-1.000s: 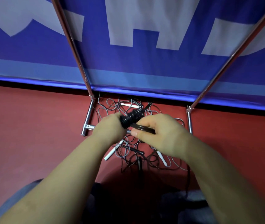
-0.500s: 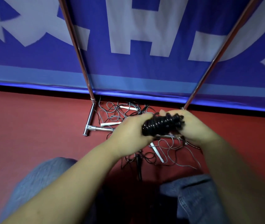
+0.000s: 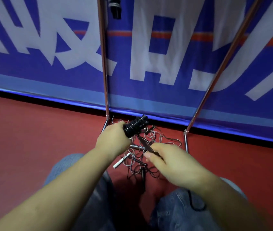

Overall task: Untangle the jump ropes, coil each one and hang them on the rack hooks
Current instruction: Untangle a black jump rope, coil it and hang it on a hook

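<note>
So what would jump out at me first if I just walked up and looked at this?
Probably the tightly wound black rope bundle gripped in the left hand, mid-frame. Below it, a tangle of thin ropes sprawls across the red floor between the rack's chrome legs, while the right hand pinches a dark handle.

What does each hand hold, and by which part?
The left hand grips the tightly wound black rope coil at its lower end; the right hand pinches its dark loose handle.

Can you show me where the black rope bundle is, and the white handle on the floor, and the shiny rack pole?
black rope bundle (image 3: 134, 127): head view, middle of the wound coil.
white handle (image 3: 121, 160): head view, mid-shaft.
rack pole (image 3: 102, 55): head view, left upright's middle.
</note>
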Tool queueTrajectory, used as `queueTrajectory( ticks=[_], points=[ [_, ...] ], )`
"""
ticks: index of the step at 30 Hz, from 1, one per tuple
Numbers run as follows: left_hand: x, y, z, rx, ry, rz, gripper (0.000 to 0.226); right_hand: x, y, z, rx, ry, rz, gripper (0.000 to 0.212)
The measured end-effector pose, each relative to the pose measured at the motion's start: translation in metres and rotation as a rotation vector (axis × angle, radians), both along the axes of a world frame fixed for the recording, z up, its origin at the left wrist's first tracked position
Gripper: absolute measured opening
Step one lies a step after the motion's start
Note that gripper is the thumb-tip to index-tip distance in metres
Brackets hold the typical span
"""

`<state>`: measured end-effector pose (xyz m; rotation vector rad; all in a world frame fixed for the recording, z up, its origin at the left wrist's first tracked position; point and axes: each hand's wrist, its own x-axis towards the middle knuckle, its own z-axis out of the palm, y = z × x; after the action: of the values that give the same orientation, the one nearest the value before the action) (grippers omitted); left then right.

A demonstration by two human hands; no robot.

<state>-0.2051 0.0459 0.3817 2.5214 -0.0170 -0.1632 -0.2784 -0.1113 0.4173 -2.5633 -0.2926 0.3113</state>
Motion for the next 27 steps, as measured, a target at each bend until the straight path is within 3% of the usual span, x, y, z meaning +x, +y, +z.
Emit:
queueTrajectory(
  ticks=[3,6,10,14,18,22,27],
  points=[
    [-0.020,0.009,0.021,0.142,-0.003,-0.110,0.020,-0.011,0.000,0.042,-0.067,-0.128,0.055,0.031],
    [-0.045,0.011,0.041,0.183,0.007,-0.361,0.017,-0.011,-0.002,0.078,-0.016,-0.230,0.057,0.032],
    [-0.077,0.016,0.061,-0.047,0.013,-0.635,0.022,-0.005,-0.007,0.090,0.219,-0.126,0.054,0.043],
    [-0.090,0.023,0.069,-0.435,0.106,-0.591,0.023,-0.013,-0.009,0.070,0.669,0.095,-0.070,0.037],
    [-0.092,0.028,0.072,-0.622,0.109,-0.438,0.032,-0.023,-0.002,0.052,0.820,0.206,-0.200,0.036],
    [-0.087,0.030,0.072,-0.837,0.188,-0.129,0.030,-0.040,0.008,0.034,0.596,0.135,-0.136,0.039],
    [-0.081,0.026,0.067,-0.690,0.216,-0.006,0.027,-0.053,0.012,0.047,0.159,-0.125,-0.051,0.034]
  ],
)
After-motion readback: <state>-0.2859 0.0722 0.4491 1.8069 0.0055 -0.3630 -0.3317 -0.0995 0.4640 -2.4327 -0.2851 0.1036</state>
